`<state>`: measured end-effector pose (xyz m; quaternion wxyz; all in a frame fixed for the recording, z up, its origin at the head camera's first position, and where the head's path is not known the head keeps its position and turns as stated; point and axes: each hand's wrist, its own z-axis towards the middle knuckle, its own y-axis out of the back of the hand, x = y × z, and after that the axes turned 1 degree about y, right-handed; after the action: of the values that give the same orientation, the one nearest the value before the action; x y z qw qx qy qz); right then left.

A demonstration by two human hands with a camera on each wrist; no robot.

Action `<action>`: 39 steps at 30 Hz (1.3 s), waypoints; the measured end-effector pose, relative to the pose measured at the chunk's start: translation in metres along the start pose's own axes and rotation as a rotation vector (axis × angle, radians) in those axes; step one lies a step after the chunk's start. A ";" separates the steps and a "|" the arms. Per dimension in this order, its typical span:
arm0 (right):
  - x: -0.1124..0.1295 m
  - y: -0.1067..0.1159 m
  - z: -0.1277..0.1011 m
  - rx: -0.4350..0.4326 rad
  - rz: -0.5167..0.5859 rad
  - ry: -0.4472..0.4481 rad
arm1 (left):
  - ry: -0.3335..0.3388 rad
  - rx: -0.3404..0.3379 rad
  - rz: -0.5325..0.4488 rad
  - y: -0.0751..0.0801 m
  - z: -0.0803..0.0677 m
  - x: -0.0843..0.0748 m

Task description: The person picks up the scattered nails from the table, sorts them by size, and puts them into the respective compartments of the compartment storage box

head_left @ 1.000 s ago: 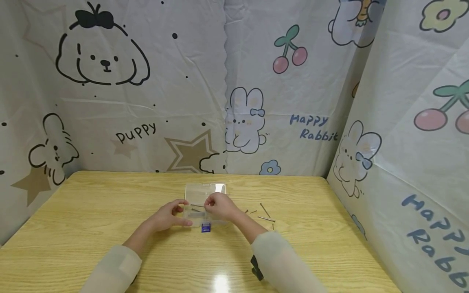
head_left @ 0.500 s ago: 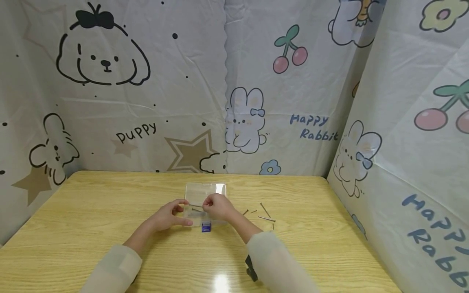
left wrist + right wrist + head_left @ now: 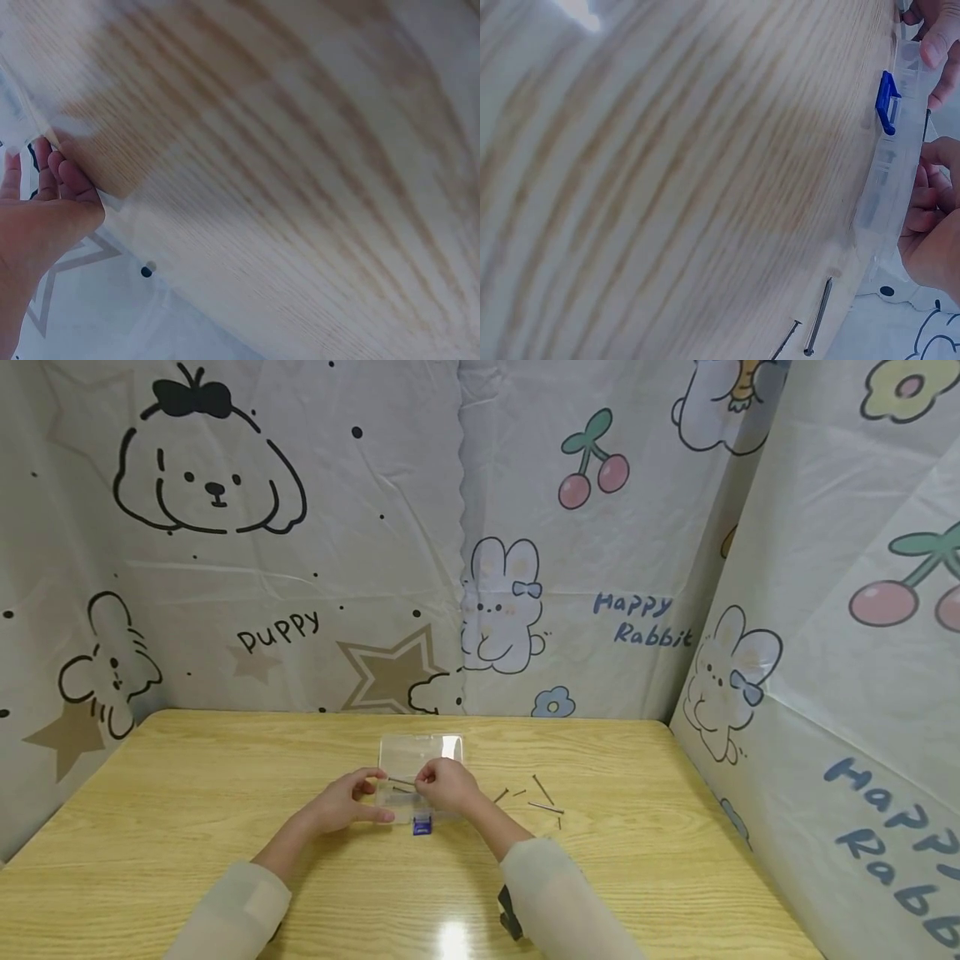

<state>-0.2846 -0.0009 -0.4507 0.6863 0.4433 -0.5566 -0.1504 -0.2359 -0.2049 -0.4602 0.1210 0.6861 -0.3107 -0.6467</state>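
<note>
A clear plastic box (image 3: 405, 810) with its lid raised and a blue latch (image 3: 422, 827) stands on the table. My left hand (image 3: 341, 802) holds the box's left end, thumb at the front edge and fingers farther back. Above the box my right hand (image 3: 447, 783) pinches a nail (image 3: 401, 782), which sticks out leftward from the fingertips. Another nail (image 3: 402, 790) shows just below it, at the box. In the right wrist view, the right hand (image 3: 934, 217) is over the box (image 3: 891, 176), and part of the held nail (image 3: 927, 124) shows. The left wrist view has the left hand (image 3: 52, 195) at its edge.
Several loose nails (image 3: 545, 808) of differing lengths lie on the wooden table (image 3: 637, 877) right of the box. A dark object (image 3: 509, 914) shows beside the right sleeve. Printed cloth (image 3: 390, 527) hangs behind the table and along its sides.
My right hand and forearm have shifted slightly left, with the nail still pinched. More of a loose nail beside the right wrist is visible. The left hand and box look unmoved.
</note>
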 end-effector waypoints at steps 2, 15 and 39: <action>0.000 0.000 0.000 -0.002 -0.001 -0.002 | 0.002 -0.001 0.003 0.000 0.000 0.000; -0.001 -0.001 0.001 0.002 -0.018 -0.006 | -0.001 0.000 0.001 0.000 0.001 0.000; -0.009 0.031 -0.014 -0.021 0.052 0.084 | 0.008 0.003 0.021 -0.001 -0.001 -0.002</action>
<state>-0.2844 0.0287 -0.4327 0.7174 0.4275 -0.5369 -0.1196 -0.2351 -0.2033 -0.4584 0.1282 0.6856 -0.3183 -0.6421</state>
